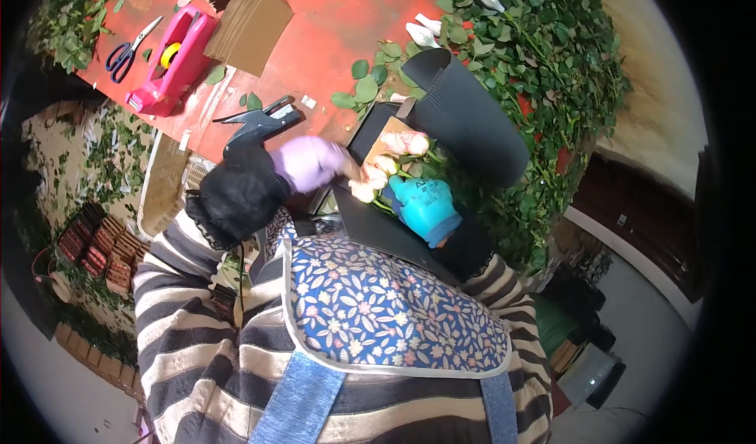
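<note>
Pale pink-and-cream roses lie with their heads against a brown cardboard piece, at a black tray-like holder. My left hand, in a lilac glove with a black sleeve cover, reaches to the nearer rose heads. Its fingertips touch or almost touch them and are smeared by motion. On the other side, my right hand in a turquoise glove is closed around the green stems just behind the blooms; its fingers are partly hidden. Below the hands slants a flat black panel.
A curled black ribbed sheet stands beside the roses. Leafy stems heap up at the right. On the red table are a black stapler, pink tape dispenser, scissors and stacked cardboard.
</note>
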### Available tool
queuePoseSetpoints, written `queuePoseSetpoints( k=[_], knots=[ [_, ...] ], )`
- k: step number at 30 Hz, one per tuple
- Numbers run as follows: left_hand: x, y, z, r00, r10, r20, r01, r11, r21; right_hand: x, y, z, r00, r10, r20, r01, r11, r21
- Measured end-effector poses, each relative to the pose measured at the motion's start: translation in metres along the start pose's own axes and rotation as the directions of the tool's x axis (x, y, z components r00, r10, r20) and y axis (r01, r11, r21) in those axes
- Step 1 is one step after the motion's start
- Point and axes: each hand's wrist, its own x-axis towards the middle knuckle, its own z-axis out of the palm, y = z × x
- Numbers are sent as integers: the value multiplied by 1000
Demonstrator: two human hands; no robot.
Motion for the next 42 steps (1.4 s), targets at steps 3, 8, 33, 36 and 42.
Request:
queuePoseSetpoints(
  k=[3,8,33,36,42],
  knots=[
    [-23,3,-36,967,-40,-251,45,999,14,6,2,4,997,12,78,-9,999,-48],
    [-62,8,-35,859,-200,-471,190,979,-69,2,9,10,988,-100,-119,82,986,-147],
    [35,7,34,993,-18,119,-35,902,431,-16,10,-22,920,5,-393,21,998,64],
    [37,4,32,985,27,168,-95,906,412,-7,15,-9,976,109,-188,-120,992,-47],
    [40,22,24,968,-119,219,9,895,446,11,24,21,971,40,-235,-84,980,-178]
  ],
)
